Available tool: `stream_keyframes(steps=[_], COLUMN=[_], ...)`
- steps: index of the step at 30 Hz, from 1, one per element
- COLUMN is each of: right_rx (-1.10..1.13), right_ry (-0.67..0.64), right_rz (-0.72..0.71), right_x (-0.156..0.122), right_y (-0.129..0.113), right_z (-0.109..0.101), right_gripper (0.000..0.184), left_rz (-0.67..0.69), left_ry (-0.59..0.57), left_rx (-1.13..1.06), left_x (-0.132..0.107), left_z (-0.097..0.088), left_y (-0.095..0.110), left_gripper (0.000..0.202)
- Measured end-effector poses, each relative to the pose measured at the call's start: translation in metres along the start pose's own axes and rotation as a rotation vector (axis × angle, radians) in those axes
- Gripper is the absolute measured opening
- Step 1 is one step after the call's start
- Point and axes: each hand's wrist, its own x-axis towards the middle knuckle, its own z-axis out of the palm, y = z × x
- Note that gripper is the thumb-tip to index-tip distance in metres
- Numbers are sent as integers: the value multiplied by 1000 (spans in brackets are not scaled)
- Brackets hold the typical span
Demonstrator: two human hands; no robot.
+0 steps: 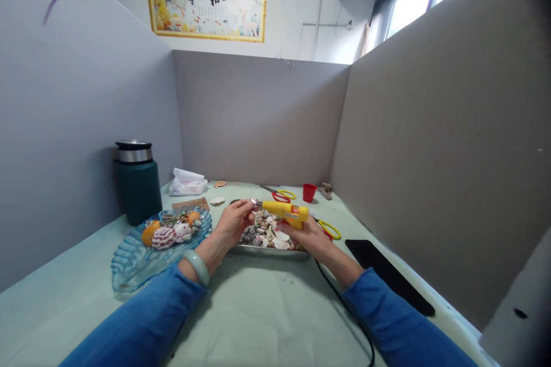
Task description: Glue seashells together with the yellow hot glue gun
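My right hand (pixel 307 236) grips a yellow hot glue gun (pixel 282 209), its nozzle pointing left. Between the fingertips of my left hand (pixel 233 222) is a small pale shell (pixel 253 201), right at the nozzle tip. Whether nozzle and shell touch, I cannot tell. Both hands are above a metal tray (pixel 269 252) heaped with shells (pixel 261 230), and they hide part of it. From the gun's side a black cord (pixel 344 301) runs down past my right forearm.
On the left, a blue glass dish (pixel 129 269) holds shell ornaments (pixel 172 235), beside a dark green flask (pixel 138 189). Farther back are a tissue pack (pixel 188 182), scissors (pixel 282 195) and a red cup (pixel 309 192). A black slab (pixel 387 275) lies right. Grey partitions (pixel 262 120) enclose the table.
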Motion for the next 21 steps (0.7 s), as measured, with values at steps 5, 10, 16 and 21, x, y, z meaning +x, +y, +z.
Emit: stream_keyframes(steps=[5, 10, 16, 21], right_rx=[16, 11, 8, 5], right_ry=[7, 10, 10, 10], right_rz=[-12, -10, 2, 7], right_x=[0, 0, 0, 1], right_y=[-2, 1, 0, 0], right_z=[1, 1, 1, 1], right_gripper=[33, 31, 29, 30], left_rz=[7, 24, 44, 30], left_ry=[-26, -65, -43, 13], left_rx=[23, 67, 96, 22], left_x=[-2, -4, -3, 0], left_z=[2, 3, 2, 1], left_y=[0, -2, -4, -3], left_gripper=[28, 27, 28, 29])
